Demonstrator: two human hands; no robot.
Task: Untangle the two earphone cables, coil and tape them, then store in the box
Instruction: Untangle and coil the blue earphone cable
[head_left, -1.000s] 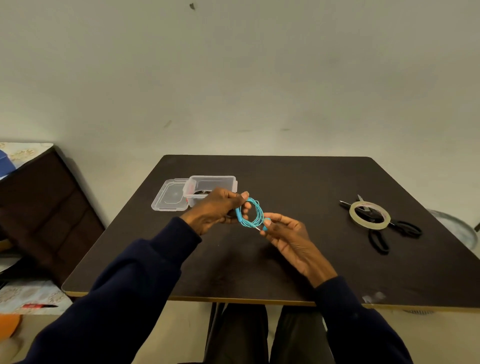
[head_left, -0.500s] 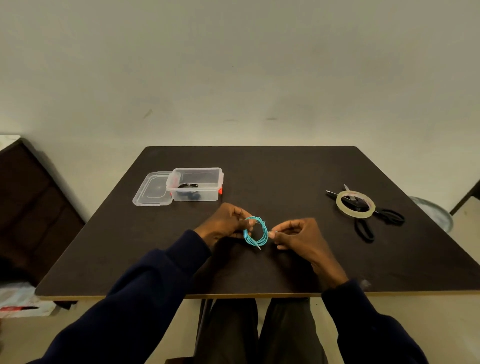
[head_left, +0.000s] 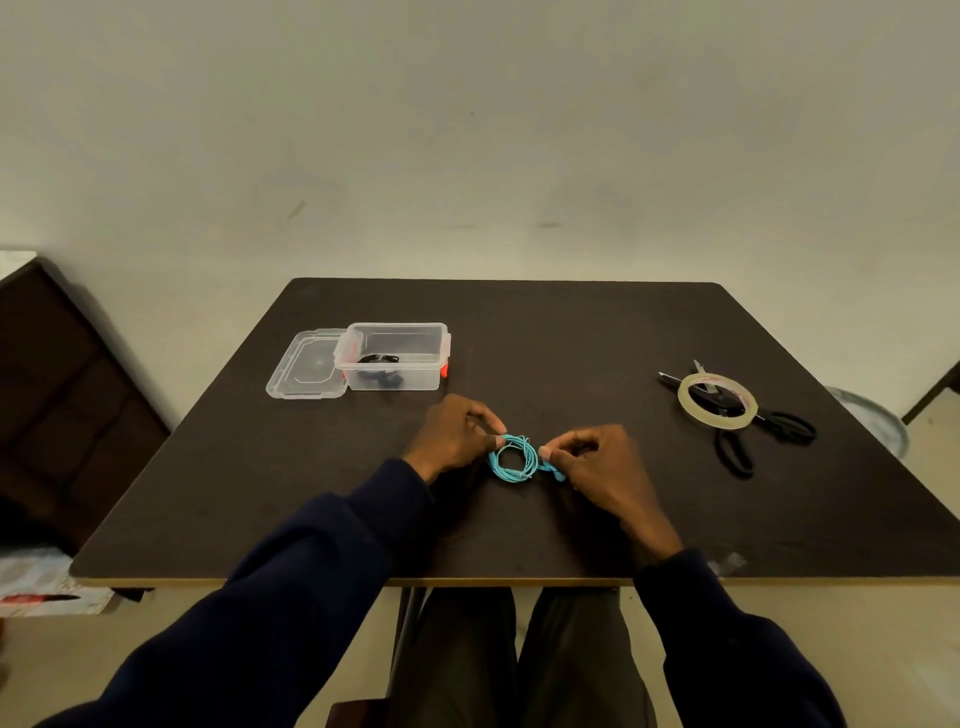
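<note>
Lowered from in front of the box a second ago, the blue earphone coil (head_left: 513, 460) now sits between my hands over the middle of the counter (head_left: 571, 332), somewhat nearer the near edge. My right hand has gone from stretched fingers to a curl. I cannot tell whether the loops touch the surface or hang just above it.

My left hand (head_left: 457, 434) pinches the coil's left side between thumb and fingertips, which I judge keeps the loops stacked so they don't spring apart. My right hand (head_left: 597, 457) pinches the right side, where the loose end and plug stick out, likely to tuck them in before taping.

Toward the far left corner stands the clear box (head_left: 392, 332), open, with the black earphone (head_left: 379, 362) already coiled inside, so one cable looks finished. Its lid (head_left: 306, 366) lies flat, touching the box's left side and out of the way for the next drop-in.

Near the right edge, well apart from my hands, the tape roll (head_left: 717, 401) rests on top of the black scissors (head_left: 748, 436), kept together since I will need both. I'd have to free my right hand to reach them while the left holds the coil.
</note>
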